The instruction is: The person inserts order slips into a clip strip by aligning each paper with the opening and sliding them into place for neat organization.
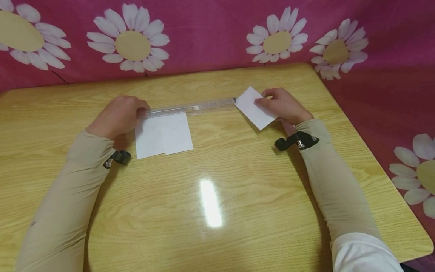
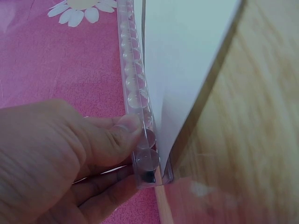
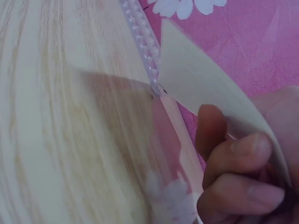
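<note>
Nearest me, two tan sleeves (image 1: 57, 215) reach forward over the wood-grain bench (image 1: 163, 211), a streak of glare shining between them. A black clip (image 1: 122, 157) juts from the left wrist, with another on the right. Past the left one, two white sheets (image 1: 163, 136) lie side by side on the bench. At their far edge, the left hand (image 1: 119, 115) has its grip closed on the left end of a clear strip (image 1: 207, 107), which runs rightward. By the strip's other end, the right hand (image 1: 285, 105) pinches a tilted white card (image 1: 253, 109) between thumb and fingers. Behind hangs a pink daisy-print cloth (image 1: 210, 34).
</note>
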`<state>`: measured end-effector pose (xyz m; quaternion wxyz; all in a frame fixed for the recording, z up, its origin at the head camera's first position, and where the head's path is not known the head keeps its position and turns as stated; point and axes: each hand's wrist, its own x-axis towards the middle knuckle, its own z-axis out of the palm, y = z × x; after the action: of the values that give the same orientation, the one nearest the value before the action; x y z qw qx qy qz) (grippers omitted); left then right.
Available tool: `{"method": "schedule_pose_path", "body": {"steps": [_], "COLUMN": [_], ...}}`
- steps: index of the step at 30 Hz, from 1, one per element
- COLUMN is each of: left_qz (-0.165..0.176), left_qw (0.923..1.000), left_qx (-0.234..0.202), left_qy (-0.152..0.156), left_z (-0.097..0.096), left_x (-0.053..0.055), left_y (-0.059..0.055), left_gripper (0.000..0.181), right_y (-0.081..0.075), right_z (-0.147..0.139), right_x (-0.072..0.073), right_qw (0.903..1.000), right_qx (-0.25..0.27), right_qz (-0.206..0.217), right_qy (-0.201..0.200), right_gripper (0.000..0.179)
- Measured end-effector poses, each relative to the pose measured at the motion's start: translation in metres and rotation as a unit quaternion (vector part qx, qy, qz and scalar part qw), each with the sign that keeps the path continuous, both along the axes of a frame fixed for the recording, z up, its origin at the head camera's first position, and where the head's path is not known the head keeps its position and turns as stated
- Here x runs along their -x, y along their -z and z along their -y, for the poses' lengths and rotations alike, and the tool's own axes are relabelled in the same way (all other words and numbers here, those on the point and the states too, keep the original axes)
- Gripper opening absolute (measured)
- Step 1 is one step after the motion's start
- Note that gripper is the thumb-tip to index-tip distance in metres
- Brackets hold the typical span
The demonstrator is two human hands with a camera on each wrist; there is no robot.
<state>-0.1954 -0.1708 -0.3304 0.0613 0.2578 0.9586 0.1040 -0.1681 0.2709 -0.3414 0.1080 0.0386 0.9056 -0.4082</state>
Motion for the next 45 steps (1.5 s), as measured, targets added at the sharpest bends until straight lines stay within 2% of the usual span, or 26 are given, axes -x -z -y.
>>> {"method": "schedule_pose_path", "body": {"steps": [11, 16, 22, 31, 39, 45], "left_qz": [0.009, 0.012, 0.010, 0.014, 0.013, 0.009], "left_qw": [0.9999, 0.9999, 0.9999, 0.9999, 0.9999, 0.9999], "left_qx": [-0.003, -0.006, -0.009, -0.005, -0.004, -0.004], "left_qy": [-0.005, -0.006, -0.004, -0.005, -0.009, -0.003], "left_z": [-0.0005, -0.0002, 0.0004, 0.0010, -0.0001, 0.0003], "left_x": [0.0000, -0.0001, 0.0003, 0.0010, 0.0007, 0.0008], "left_y": [-0.0007, -0.0004, -0.0001, 0.0008, 0.0003, 0.0007], "left_gripper": [0.028, 0.028, 0.027, 0.028, 0.028, 0.029], "right_y": [0.0012, 0.0005, 0.0008, 0.0013, 0.0018, 0.0035], "right_z": [0.0054, 0.0065, 0.0073, 0.0078, 0.0073, 0.0098], "right_x": [-0.0010, -0.0016, -0.0053, -0.0070, -0.0046, -0.0040], "right_qw": [0.9994, 0.9972, 0.9915, 0.9885, 0.9939, 0.9930], "right_qx": [0.033, 0.058, 0.083, 0.065, 0.034, 0.051], "right_qz": [0.007, 0.046, 0.096, 0.123, 0.104, 0.106], "right_qy": [0.008, 0.011, 0.030, 0.060, 0.008, -0.012], "right_gripper": [0.028, 0.033, 0.057, 0.057, 0.048, 0.043]}}
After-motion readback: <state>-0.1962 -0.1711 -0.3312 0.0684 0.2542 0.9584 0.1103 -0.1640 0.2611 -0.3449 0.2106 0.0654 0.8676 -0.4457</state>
